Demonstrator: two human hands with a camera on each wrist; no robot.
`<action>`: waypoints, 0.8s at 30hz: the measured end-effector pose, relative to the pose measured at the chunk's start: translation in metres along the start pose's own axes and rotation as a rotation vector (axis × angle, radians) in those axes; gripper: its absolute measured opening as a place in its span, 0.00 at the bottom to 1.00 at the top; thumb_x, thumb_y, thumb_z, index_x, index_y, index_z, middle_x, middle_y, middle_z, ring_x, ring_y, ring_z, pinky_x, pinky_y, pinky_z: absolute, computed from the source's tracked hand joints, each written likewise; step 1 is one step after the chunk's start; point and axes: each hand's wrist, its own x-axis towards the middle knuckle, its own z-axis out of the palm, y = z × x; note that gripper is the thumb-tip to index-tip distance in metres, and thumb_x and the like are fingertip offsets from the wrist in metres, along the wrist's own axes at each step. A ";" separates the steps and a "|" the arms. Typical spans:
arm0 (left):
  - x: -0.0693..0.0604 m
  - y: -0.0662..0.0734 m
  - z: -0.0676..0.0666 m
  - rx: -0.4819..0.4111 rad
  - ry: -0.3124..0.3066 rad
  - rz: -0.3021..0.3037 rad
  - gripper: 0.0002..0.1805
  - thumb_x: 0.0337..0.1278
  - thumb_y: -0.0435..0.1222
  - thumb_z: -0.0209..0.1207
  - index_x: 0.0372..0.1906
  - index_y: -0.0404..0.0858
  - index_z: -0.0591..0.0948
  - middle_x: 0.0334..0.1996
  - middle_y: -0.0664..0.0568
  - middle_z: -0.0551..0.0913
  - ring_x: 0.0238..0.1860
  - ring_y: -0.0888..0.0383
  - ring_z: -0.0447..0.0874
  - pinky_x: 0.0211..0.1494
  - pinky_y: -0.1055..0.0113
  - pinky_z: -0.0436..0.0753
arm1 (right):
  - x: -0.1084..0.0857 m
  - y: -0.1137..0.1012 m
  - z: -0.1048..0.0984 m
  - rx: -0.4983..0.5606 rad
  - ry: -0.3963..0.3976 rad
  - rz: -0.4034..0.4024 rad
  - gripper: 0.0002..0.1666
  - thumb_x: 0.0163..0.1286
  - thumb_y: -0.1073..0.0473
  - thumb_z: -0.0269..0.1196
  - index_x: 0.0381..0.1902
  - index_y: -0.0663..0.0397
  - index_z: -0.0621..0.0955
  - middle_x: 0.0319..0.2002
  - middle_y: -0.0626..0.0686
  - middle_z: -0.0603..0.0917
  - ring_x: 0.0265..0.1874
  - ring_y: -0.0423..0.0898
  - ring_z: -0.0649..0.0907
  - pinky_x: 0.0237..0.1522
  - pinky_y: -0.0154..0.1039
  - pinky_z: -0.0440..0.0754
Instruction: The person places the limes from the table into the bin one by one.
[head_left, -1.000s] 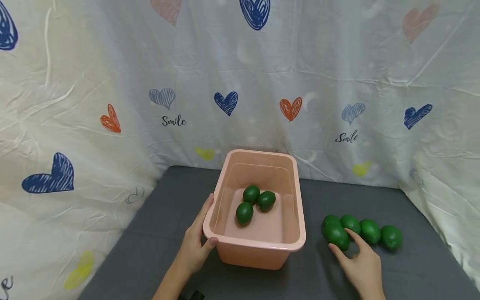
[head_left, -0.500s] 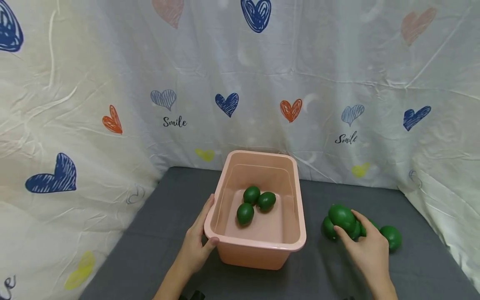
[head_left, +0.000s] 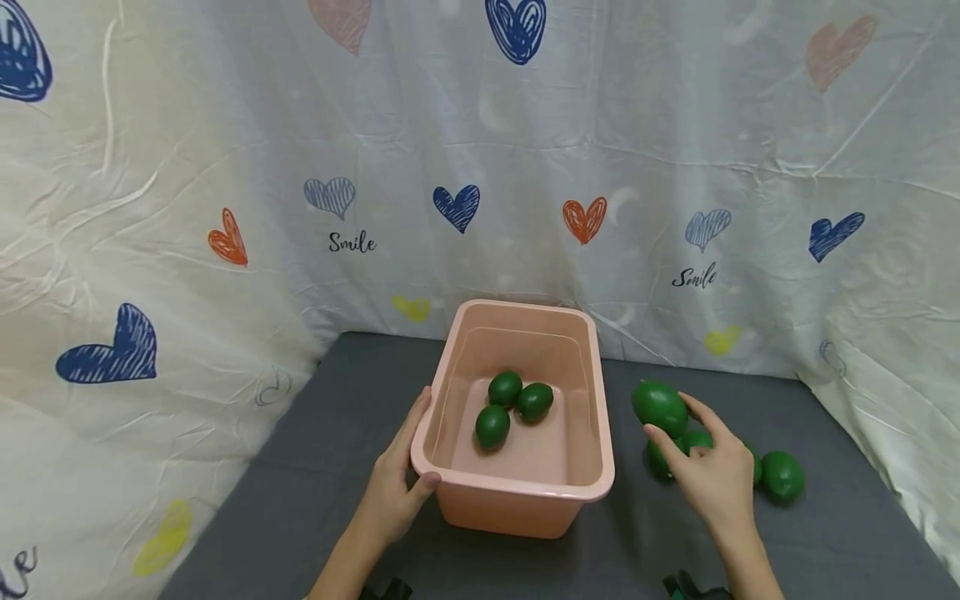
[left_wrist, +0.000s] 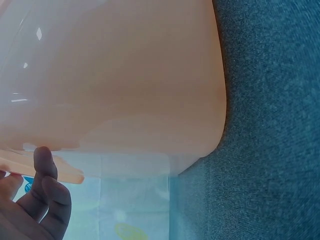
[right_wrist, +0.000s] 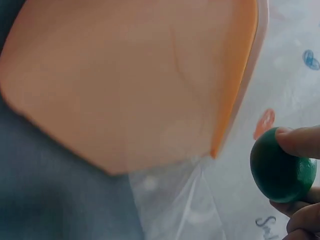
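A pink plastic bin stands mid-table with three green fruits on its floor. My left hand grips the bin's near left corner, thumb at the front rim and fingers along the left side; the left wrist view shows fingers beside the bin's wall. Between thumb and fingers, my right hand pinches a green fruit, raised right of the bin. That fruit also shows in the right wrist view. Below and behind this hand lie several more green fruits, partly hidden.
A dark grey cloth covers the table. White curtains printed with hearts hang behind the table and at both sides. Dark objects show near the wrists at the bottom edge of the head view.
My right hand has lifted the pinched fruit off the group and moved it up and left, nearer the bin. The left hand keeps its hold, and the bin has hardly moved.
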 end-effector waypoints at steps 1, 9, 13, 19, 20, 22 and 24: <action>0.000 0.000 0.000 0.001 0.001 -0.001 0.49 0.76 0.67 0.50 0.87 0.43 0.54 0.86 0.46 0.55 0.84 0.56 0.54 0.78 0.76 0.58 | 0.000 -0.003 0.001 0.029 -0.019 0.016 0.37 0.65 0.47 0.79 0.68 0.50 0.82 0.25 0.56 0.86 0.03 0.36 0.61 0.10 0.34 0.63; 0.000 0.001 0.000 0.016 0.008 0.002 0.50 0.75 0.68 0.49 0.87 0.43 0.54 0.85 0.46 0.55 0.84 0.56 0.54 0.79 0.76 0.57 | 0.001 -0.024 0.016 0.223 -0.104 0.011 0.36 0.66 0.52 0.79 0.69 0.53 0.81 0.63 0.64 0.83 0.03 0.35 0.64 0.11 0.32 0.66; 0.001 0.000 0.000 0.021 0.008 0.003 0.50 0.75 0.68 0.49 0.87 0.44 0.54 0.85 0.46 0.55 0.84 0.56 0.54 0.79 0.76 0.57 | 0.000 -0.035 0.025 0.289 -0.146 -0.006 0.35 0.65 0.54 0.79 0.68 0.54 0.82 0.63 0.64 0.84 0.04 0.36 0.64 0.11 0.33 0.65; 0.000 0.001 0.000 0.022 0.013 0.005 0.50 0.75 0.69 0.48 0.87 0.43 0.54 0.85 0.47 0.56 0.84 0.57 0.54 0.79 0.76 0.56 | -0.003 -0.047 0.042 0.324 -0.216 -0.028 0.36 0.64 0.51 0.80 0.68 0.49 0.82 0.62 0.59 0.85 0.04 0.36 0.65 0.11 0.32 0.66; 0.000 0.001 0.000 0.023 0.013 0.005 0.50 0.75 0.69 0.48 0.87 0.43 0.54 0.85 0.46 0.56 0.84 0.57 0.54 0.79 0.76 0.56 | -0.003 -0.048 0.044 0.323 -0.221 -0.029 0.36 0.64 0.51 0.80 0.68 0.48 0.82 0.61 0.59 0.85 0.04 0.36 0.65 0.12 0.32 0.66; 0.000 0.001 -0.001 0.025 0.011 0.004 0.50 0.75 0.69 0.48 0.87 0.43 0.54 0.85 0.46 0.56 0.84 0.57 0.55 0.79 0.76 0.57 | -0.004 -0.050 0.048 0.322 -0.231 -0.025 0.36 0.63 0.50 0.81 0.68 0.48 0.82 0.61 0.59 0.86 0.04 0.37 0.66 0.12 0.32 0.66; 0.001 0.001 -0.001 0.025 0.009 0.006 0.51 0.75 0.69 0.47 0.87 0.43 0.54 0.85 0.47 0.56 0.84 0.57 0.55 0.79 0.76 0.57 | -0.005 -0.051 0.051 0.329 -0.237 -0.015 0.37 0.63 0.49 0.81 0.68 0.49 0.82 0.61 0.59 0.85 0.04 0.37 0.67 0.12 0.32 0.67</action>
